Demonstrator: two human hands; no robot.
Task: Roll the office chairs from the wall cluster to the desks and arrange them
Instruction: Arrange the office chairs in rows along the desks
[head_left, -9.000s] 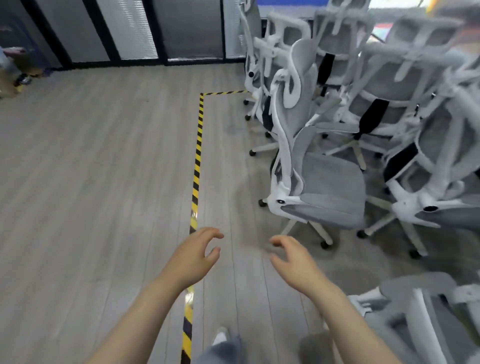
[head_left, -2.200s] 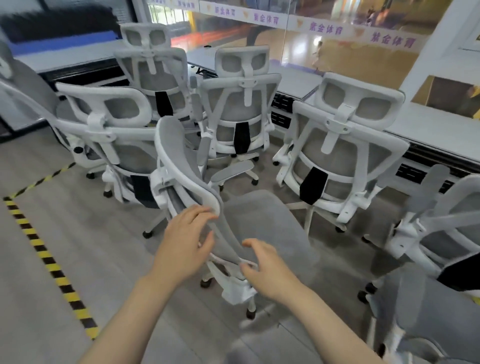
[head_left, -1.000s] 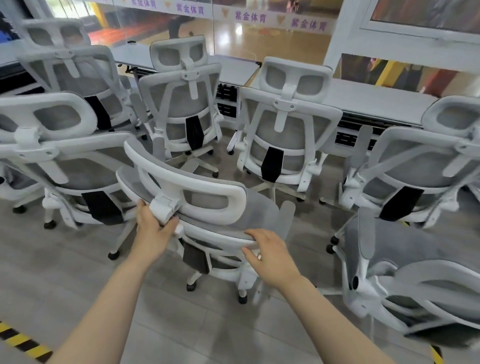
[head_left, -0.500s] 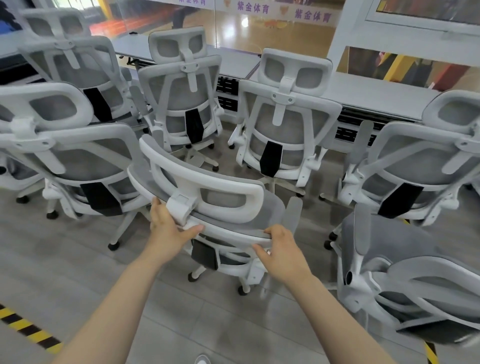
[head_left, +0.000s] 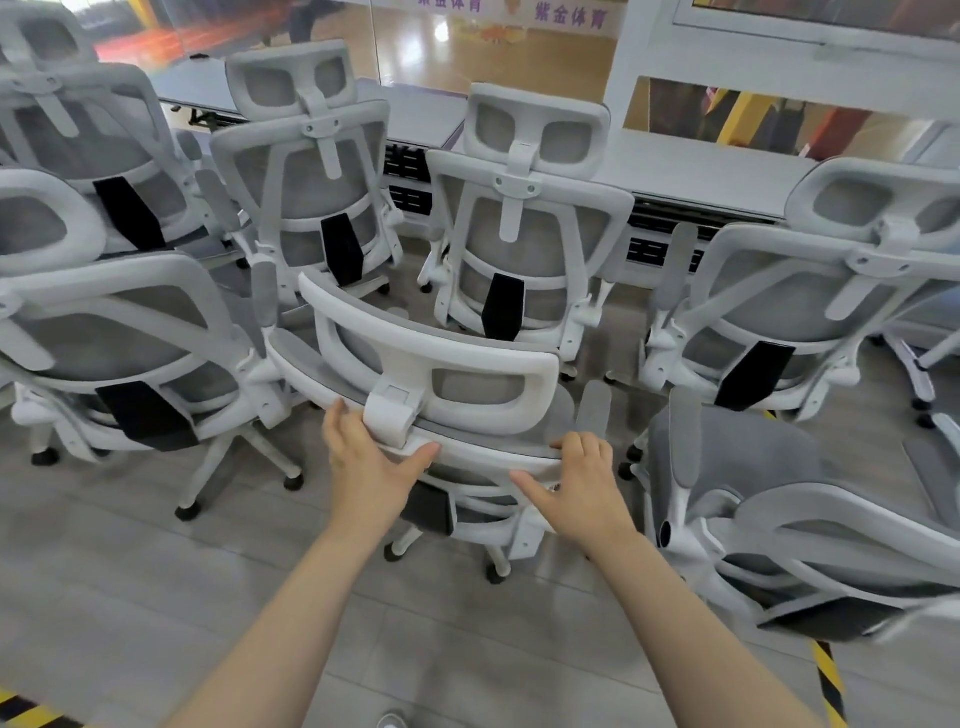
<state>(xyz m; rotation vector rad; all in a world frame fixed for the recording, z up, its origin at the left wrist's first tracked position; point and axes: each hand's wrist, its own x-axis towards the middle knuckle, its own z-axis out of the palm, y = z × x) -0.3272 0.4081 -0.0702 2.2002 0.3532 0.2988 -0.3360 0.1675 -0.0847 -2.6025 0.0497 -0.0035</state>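
Office chair (head_left: 441, 374), white-framed with grey mesh, stands amid a cluster of matching chairs (head_left: 524, 228) facing white desks (head_left: 691, 171).
Left hand (head_left: 371, 462) and right hand (head_left: 576, 486) curl their fingers over its backrest's top rail, below the headrest; grey plank floor (head_left: 130, 597) carries yellow-black tape (head_left: 828, 680).

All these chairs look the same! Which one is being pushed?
Look at the long white desk with chairs lined up along it. The chair being pushed sits in front of that row, nearest you, with the left hand and right hand holding its backrest.
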